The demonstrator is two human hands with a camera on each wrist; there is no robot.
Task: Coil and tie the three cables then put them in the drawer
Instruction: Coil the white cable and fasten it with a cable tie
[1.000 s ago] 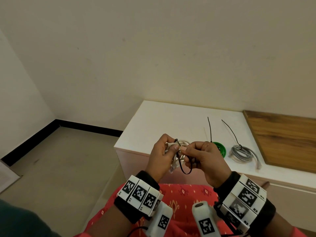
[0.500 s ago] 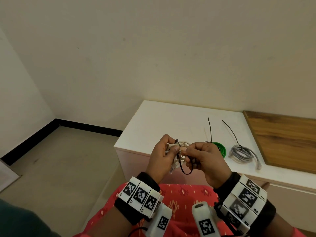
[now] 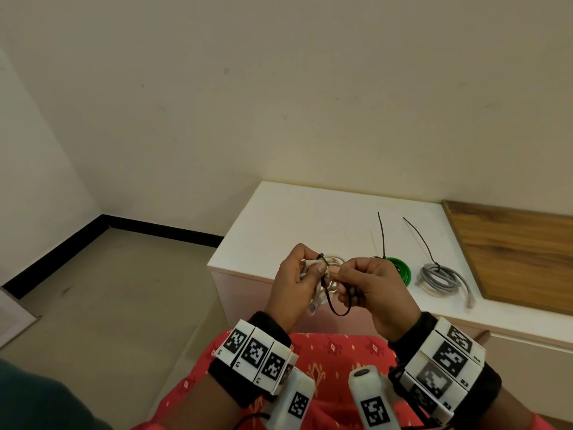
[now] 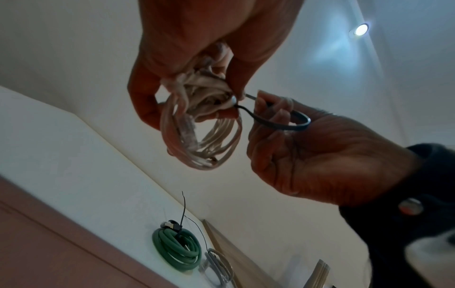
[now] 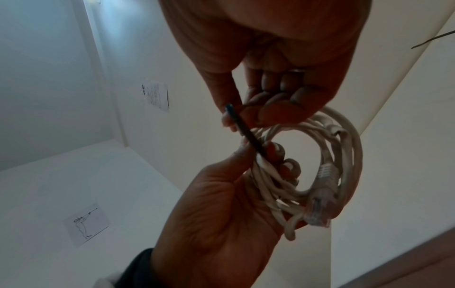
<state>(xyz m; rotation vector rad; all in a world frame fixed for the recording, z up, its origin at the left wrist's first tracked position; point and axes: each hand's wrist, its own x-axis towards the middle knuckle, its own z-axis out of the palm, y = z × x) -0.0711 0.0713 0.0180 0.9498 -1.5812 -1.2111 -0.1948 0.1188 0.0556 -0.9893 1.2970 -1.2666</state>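
Left hand (image 3: 293, 282) had the white cable coil (image 5: 327, 171) bunched in its grip, right hand (image 3: 370, 290) pinched the black zip tie (image 4: 273, 122) looped beside it; green coil (image 3: 400, 268) and grey coil (image 3: 440, 276) sat beyond on the bench (image 3: 297, 218).

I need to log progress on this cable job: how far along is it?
Done: the green cable and the grey cable lie coiled and tied on the white cabinet top. In hand: the left hand grips the white coil while the right hand pinches a black zip tie. Left: cinching it and putting all three away; no open drawer shows.
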